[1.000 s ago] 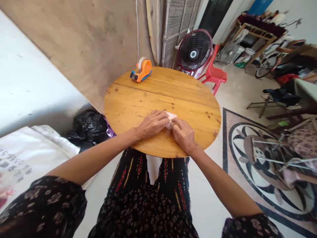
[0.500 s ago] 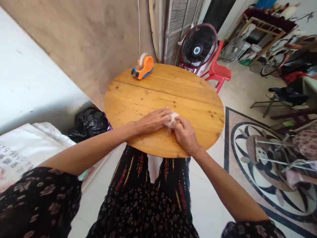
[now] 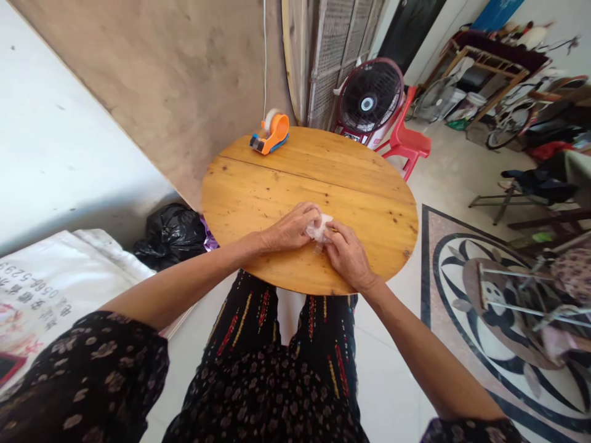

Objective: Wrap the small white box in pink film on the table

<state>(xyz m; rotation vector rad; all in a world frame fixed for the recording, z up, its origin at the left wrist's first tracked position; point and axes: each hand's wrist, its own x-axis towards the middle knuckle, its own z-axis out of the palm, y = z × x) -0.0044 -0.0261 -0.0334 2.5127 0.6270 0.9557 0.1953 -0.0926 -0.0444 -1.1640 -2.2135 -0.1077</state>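
My left hand (image 3: 290, 229) and my right hand (image 3: 349, 255) meet near the front of a round wooden table (image 3: 258, 197). Between their fingertips is a small white, partly see-through bundle (image 3: 318, 229), like a bit of plastic wrap or cloth. Both hands pinch it with curled fingers, close above the tabletop. What the bundle contains is hidden by the fingers. An orange tape dispenser (image 3: 271, 135) stands at the table's far edge, well away from both hands.
A plywood board leans behind the table. A black rubbish bag (image 3: 173, 234) and a white printed sack (image 3: 50, 283) lie at the left. A floor fan (image 3: 369, 101) and red plastic chair (image 3: 404, 141) stand behind the table. Furniture and clutter fill the right.
My left hand's fingers have curled from lying flat over the white bundle into a pinch, and both hands have drawn the bundle up slightly. The camera view shifted a little.
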